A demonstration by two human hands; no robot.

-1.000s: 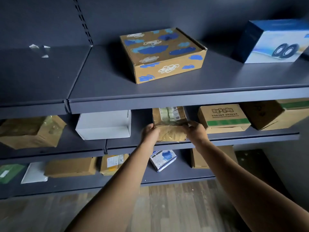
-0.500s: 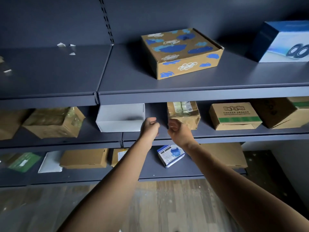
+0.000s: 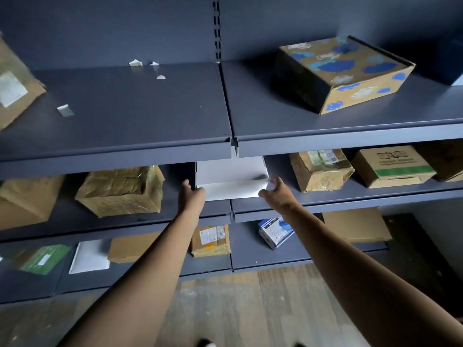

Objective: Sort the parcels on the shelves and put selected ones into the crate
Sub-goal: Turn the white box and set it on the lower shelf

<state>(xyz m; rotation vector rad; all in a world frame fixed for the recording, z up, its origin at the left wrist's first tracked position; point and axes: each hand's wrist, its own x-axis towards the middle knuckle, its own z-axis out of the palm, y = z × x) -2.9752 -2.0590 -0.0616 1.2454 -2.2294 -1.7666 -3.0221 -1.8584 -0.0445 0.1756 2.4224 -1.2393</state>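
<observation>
A plain white box (image 3: 231, 182) sits on the middle shelf (image 3: 325, 200) of a dark grey rack. My left hand (image 3: 191, 195) touches its left front corner, fingers relaxed. My right hand (image 3: 276, 191) is at its right front corner with fingers spread, touching or just off the box. The crumpled brown taped parcel (image 3: 320, 170) with a printed label lies on the same shelf to the right, free of both hands. No crate is in view.
The top shelf carries a brown box with blue cloud prints (image 3: 343, 71) and paper scraps (image 3: 136, 63). Brown cartons (image 3: 120, 191), (image 3: 392, 165) flank the white box. The bottom shelf holds a blue-white small box (image 3: 275, 231), a taped parcel (image 3: 210, 240), flat packets. Wooden floor below.
Both hands let go of the crumpled brown parcel, which stays on the middle shelf, and moved left to the white box's corners. The view panned left.
</observation>
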